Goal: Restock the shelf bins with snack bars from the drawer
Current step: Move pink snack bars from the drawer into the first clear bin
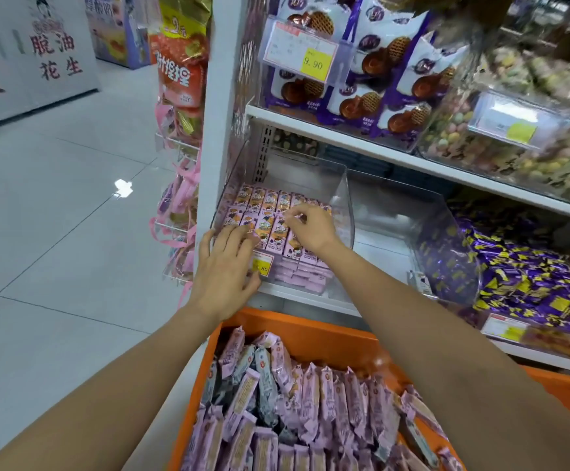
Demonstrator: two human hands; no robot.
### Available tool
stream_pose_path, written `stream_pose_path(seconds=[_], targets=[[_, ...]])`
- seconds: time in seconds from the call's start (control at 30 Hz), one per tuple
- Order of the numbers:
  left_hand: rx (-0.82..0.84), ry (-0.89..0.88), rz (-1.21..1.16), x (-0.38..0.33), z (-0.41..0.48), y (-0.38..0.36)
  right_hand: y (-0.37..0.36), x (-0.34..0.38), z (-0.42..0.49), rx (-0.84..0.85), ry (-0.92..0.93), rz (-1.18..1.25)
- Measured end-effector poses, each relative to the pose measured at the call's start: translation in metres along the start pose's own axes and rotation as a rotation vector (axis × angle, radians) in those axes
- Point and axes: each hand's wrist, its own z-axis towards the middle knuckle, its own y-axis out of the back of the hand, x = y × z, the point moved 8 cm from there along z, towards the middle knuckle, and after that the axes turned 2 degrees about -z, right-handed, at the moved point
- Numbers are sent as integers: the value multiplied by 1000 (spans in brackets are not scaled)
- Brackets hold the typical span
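A shop aisle with a grey tiled floor [56, 198] runs beside a white shelf [310, 295]. The right hand [310, 229] has its grip closed to a pinch, thumb and forefinger meeting on the edge of one of the bars [263, 202] laid flat in neat rows in a clear bin [343, 198] on the shelf. The left hand [225, 266] is slack, fingers spread and lying on the front row of bars and over the bin's front wall, half covering a yellow price tag [263, 265]. Just below, an orange drawer [310, 334] stands pulled out, heaped with loose bars [310, 396] in the same pink wrappers. Purple sweets [531, 277] lie to the right, waffle packs [378, 62] above.
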Motion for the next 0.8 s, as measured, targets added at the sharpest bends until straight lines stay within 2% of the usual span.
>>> stream_pose_path(seconds=[0.17,0.3,0.43,0.47,0.57,0.7,0.8], targets=[[-45,-122,-68,-49,-21,10,22,19,-56,-76,178,142],[164,-148,-114,-78,-55,-30,29,11,-112,-99,226,192],[573,-110,39,-87,-111,-91,6,-36,-157,-41,102,216],[634,-104,77,-86,-126,-104,-3,-52,-169,-17,58,207],[700,-76,9,-82,-163,-141,-25,-100,-205,72,-79,137],[802,-97,-65,-106,-184,-150,-63,-166,-252,210,-257,63],[810,-114,-58,-117,-184,-163,-99,-209,-279,328,-404,112]])
